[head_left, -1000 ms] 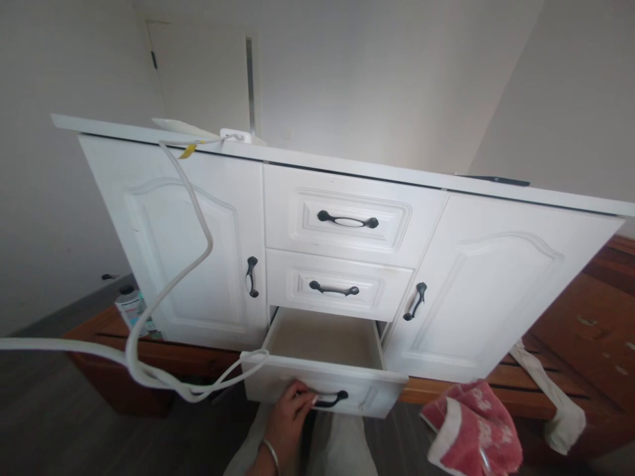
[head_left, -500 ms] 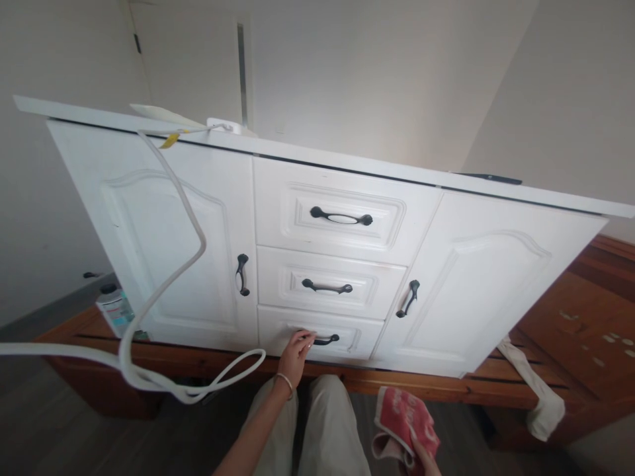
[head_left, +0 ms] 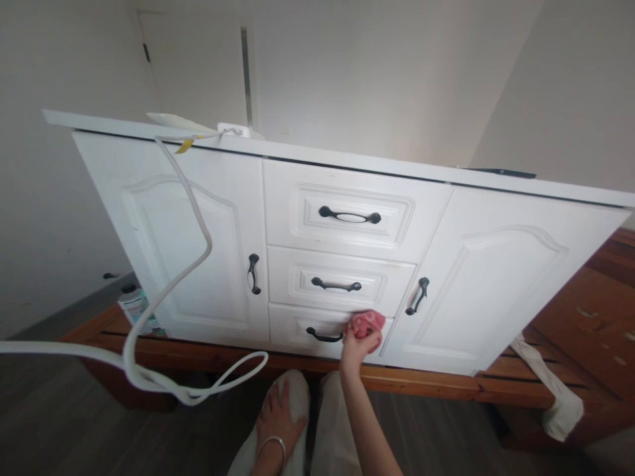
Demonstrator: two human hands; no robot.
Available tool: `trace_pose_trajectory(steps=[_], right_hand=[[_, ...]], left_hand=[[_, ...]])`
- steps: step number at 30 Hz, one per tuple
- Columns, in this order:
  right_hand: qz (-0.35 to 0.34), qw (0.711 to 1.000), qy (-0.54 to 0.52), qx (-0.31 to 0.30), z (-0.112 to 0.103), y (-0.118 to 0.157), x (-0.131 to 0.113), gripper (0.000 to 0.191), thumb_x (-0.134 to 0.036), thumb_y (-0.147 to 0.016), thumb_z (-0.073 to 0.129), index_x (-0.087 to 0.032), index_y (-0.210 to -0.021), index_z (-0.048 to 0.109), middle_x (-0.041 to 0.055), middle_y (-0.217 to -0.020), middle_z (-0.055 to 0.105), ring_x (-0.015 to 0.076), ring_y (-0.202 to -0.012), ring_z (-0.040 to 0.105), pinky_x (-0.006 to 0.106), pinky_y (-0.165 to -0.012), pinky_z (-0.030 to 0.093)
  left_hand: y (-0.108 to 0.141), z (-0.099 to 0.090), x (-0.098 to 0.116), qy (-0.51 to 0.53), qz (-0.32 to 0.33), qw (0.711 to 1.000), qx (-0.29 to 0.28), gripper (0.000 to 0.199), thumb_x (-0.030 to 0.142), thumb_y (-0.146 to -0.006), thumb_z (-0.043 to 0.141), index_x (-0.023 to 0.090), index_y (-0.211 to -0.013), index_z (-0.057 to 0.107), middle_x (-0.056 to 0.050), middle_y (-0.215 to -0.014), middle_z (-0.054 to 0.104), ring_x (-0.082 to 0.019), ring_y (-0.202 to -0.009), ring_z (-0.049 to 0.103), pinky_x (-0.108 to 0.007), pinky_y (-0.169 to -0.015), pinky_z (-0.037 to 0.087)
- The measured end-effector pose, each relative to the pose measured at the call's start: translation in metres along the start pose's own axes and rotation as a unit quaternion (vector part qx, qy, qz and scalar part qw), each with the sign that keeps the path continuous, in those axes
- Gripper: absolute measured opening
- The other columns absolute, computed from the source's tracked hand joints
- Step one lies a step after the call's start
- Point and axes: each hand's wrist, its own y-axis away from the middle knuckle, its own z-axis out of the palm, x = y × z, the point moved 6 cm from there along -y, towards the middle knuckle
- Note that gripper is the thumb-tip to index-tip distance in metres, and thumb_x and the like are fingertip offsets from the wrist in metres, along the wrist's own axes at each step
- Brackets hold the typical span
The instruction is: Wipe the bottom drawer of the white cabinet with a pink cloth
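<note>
The right hand (head_left: 358,345) grips a bunched red cloth (head_left: 368,322) and presses it against the front of the bottom drawer (head_left: 292,327), just right of its black handle (head_left: 323,336). The drawer sits shut, flush with the white cabinet (head_left: 496,284). The left hand (head_left: 278,415) lies flat and spread on the person's knee, holding nothing. A white hose (head_left: 163,291) loops down to its left. A bottle (head_left: 133,305) beyond bears a label too small to read. Bare dark floor lies either side of the legs.
</note>
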Motion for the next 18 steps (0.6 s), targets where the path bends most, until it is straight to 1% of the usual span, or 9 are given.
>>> trace_pose_trajectory(steps=[2, 4, 5, 7, 9, 11, 13, 15, 18], right_hand=[[-0.029, 0.999, -0.008, -0.025, 0.036, 0.023, -0.034, 0.039, -0.025, -0.094, 0.04, -0.013, -0.13, 0.049, 0.0264, -0.125, 0.057, 0.0395, -0.126, 0.054, 0.06, -0.108, 0.048], [-0.102, 0.989, -0.018, -0.106, 0.075, 0.052, -0.068, 0.037, -0.018, -0.088, 0.05, -0.015, -0.125, 0.054, 0.0221, -0.126, 0.058, 0.0371, -0.125, 0.055, 0.055, -0.11, 0.046], [-0.154, 0.975, -0.011, -0.159, 0.094, 0.067, -0.083, 0.041, -0.014, -0.085, 0.053, -0.016, -0.126, 0.056, 0.0206, -0.128, 0.058, 0.0361, -0.125, 0.055, 0.053, -0.11, 0.046], [-0.256, 0.931, 0.025, -0.258, 0.126, 0.095, -0.104, 0.048, -0.011, -0.084, 0.054, -0.017, -0.131, 0.058, 0.0191, -0.132, 0.059, 0.0349, -0.126, 0.055, 0.05, -0.109, 0.046], [-0.323, 0.886, 0.077, -0.323, 0.146, 0.113, -0.105, 0.047, -0.011, -0.088, 0.053, -0.019, -0.134, 0.059, 0.0183, -0.135, 0.06, 0.0344, -0.126, 0.055, 0.048, -0.106, 0.047], [-0.355, 0.853, 0.122, -0.363, 0.155, 0.123, -0.09, 0.047, -0.011, -0.091, 0.052, -0.02, -0.136, 0.061, 0.0177, -0.139, 0.061, 0.0346, -0.128, 0.055, 0.047, -0.105, 0.047], [-0.355, 0.84, 0.16, -0.379, 0.153, 0.125, -0.06, 0.051, -0.008, -0.091, 0.051, -0.019, -0.139, 0.062, 0.0174, -0.143, 0.063, 0.0345, -0.132, 0.056, 0.047, -0.108, 0.048], [-0.327, 0.848, 0.202, -0.363, 0.14, 0.116, -0.019, 0.054, -0.004, -0.09, 0.048, -0.018, -0.14, 0.063, 0.0182, -0.144, 0.064, 0.0343, -0.133, 0.058, 0.049, -0.112, 0.047], [-0.282, 0.876, 0.258, -0.296, 0.098, 0.09, 0.044, 0.064, 0.003, -0.085, 0.042, -0.017, -0.142, 0.064, 0.0193, -0.145, 0.065, 0.0355, -0.138, 0.058, 0.052, -0.119, 0.045]], left_hand=[[0.0, -0.005, 0.006, -0.002, 0.009, 1.0, 0.011, 0.092, 0.037, -0.088, 0.065, 0.017, -0.171, 0.03, -0.02, -0.177, 0.034, -0.04, -0.158, 0.041, -0.053, -0.121, 0.042], [0.001, -0.008, 0.008, -0.012, 0.006, 1.0, 0.026, 0.086, 0.036, -0.091, 0.062, 0.018, -0.17, 0.033, -0.02, -0.175, 0.038, -0.039, -0.157, 0.043, -0.051, -0.12, 0.043], [0.001, -0.008, 0.008, -0.018, 0.002, 0.999, 0.031, 0.082, 0.035, -0.092, 0.06, 0.017, -0.169, 0.036, -0.021, -0.174, 0.04, -0.039, -0.156, 0.044, -0.051, -0.12, 0.043], [0.002, -0.007, 0.007, -0.024, 0.002, 0.999, 0.046, 0.074, 0.032, -0.094, 0.055, 0.015, -0.165, 0.043, -0.021, -0.172, 0.043, -0.038, -0.154, 0.047, -0.05, -0.12, 0.043], [0.004, -0.006, 0.007, -0.023, 0.012, 0.998, 0.058, 0.068, 0.03, -0.095, 0.053, 0.012, -0.161, 0.049, -0.023, -0.171, 0.045, -0.038, -0.153, 0.049, -0.05, -0.12, 0.043], [0.004, -0.006, 0.008, -0.022, 0.018, 0.998, 0.064, 0.067, 0.03, -0.095, 0.054, 0.01, -0.159, 0.052, -0.024, -0.17, 0.045, -0.038, -0.152, 0.049, -0.05, -0.119, 0.044], [0.003, -0.006, 0.008, -0.022, 0.007, 0.998, 0.059, 0.07, 0.033, -0.094, 0.058, 0.011, -0.16, 0.05, -0.023, -0.17, 0.046, -0.038, -0.152, 0.05, -0.051, -0.118, 0.044], [0.002, -0.007, 0.009, -0.021, -0.006, 0.998, 0.053, 0.076, 0.035, -0.093, 0.06, 0.016, -0.165, 0.043, -0.022, -0.171, 0.045, -0.037, -0.153, 0.048, -0.051, -0.118, 0.044], [-0.001, -0.008, 0.011, -0.02, -0.011, 0.999, 0.043, 0.083, 0.034, -0.092, 0.062, 0.021, -0.169, 0.035, -0.02, -0.173, 0.042, -0.037, -0.156, 0.045, -0.051, -0.119, 0.043]])
